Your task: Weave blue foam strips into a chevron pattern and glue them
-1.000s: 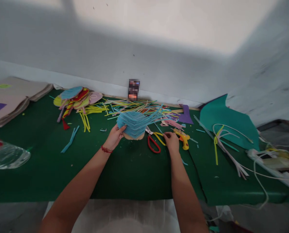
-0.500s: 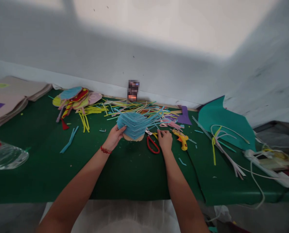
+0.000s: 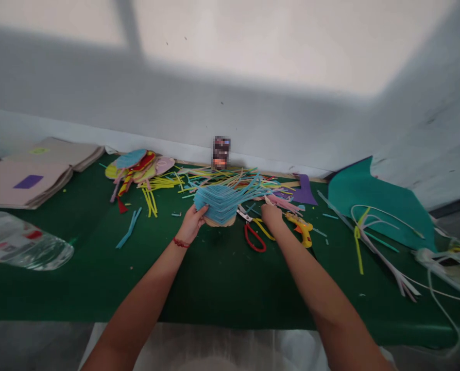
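My left hand (image 3: 192, 222), with a red bracelet at the wrist, grips the left edge of a thick stack of light blue foam sheets (image 3: 219, 202) held just above the green felt table (image 3: 214, 278). My right hand (image 3: 271, 213) reaches into the pile of coloured foam strips (image 3: 230, 180) to the right of the stack; its fingers are curled down among pink strips, and what they hold is hidden. Red and yellow scissors (image 3: 255, 232) lie just below that hand, and a yellow glue gun (image 3: 302, 230) lies to its right.
Coloured foam cut-outs (image 3: 137, 165) lie at the back left, beige folded sheets (image 3: 32, 172) at the far left, and a clear plastic bottle (image 3: 21, 247) on its side. A teal foam sheet (image 3: 372, 201), loose strips and white cords (image 3: 438, 283) cover the right. A wall stands behind.
My right hand has moved from the table beside the scissors up and back into the strip pile. The camera has shifted, so the scene sits lower and to the right. The left hand still holds the stack.
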`<state>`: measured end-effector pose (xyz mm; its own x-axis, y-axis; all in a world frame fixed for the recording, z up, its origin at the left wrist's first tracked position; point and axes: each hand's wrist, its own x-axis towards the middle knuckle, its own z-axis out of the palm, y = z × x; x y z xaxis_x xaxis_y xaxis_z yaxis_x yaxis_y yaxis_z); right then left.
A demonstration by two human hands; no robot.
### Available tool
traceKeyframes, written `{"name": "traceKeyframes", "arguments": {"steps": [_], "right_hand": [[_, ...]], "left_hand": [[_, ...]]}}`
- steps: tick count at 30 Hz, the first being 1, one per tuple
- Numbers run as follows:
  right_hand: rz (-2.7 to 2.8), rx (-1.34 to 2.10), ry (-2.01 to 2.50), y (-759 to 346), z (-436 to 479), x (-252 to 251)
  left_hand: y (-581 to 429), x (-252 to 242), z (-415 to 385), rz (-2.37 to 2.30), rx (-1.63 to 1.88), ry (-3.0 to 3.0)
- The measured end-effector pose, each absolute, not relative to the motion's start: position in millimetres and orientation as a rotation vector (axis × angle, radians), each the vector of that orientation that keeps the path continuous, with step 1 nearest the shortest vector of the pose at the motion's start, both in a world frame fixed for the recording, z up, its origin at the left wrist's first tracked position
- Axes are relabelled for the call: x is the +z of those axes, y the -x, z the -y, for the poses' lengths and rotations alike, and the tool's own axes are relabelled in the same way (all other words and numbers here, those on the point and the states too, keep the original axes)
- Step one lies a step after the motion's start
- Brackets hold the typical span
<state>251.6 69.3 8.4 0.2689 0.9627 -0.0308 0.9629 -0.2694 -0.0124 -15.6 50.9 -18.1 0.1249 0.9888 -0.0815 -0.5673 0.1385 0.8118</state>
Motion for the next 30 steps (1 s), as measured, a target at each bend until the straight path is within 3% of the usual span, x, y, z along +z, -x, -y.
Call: {"name": "traceKeyframes", "arguments": {"steps": [7, 15, 30], "right_hand": [[-1.961, 0.148, -2.405, -232, -38, 30], [-2.336, 0.247, -2.173, -188, 32, -32], [-2.309, 0.327, -2.25, -249, -11, -46]], "left_hand": [[18, -15, -52, -0.693, 1.344, -0.656], [17, -15, -48, -0.691, 1.335, -0.659], [17, -21, -52, -0.744, 1.321, -0.649]]}}
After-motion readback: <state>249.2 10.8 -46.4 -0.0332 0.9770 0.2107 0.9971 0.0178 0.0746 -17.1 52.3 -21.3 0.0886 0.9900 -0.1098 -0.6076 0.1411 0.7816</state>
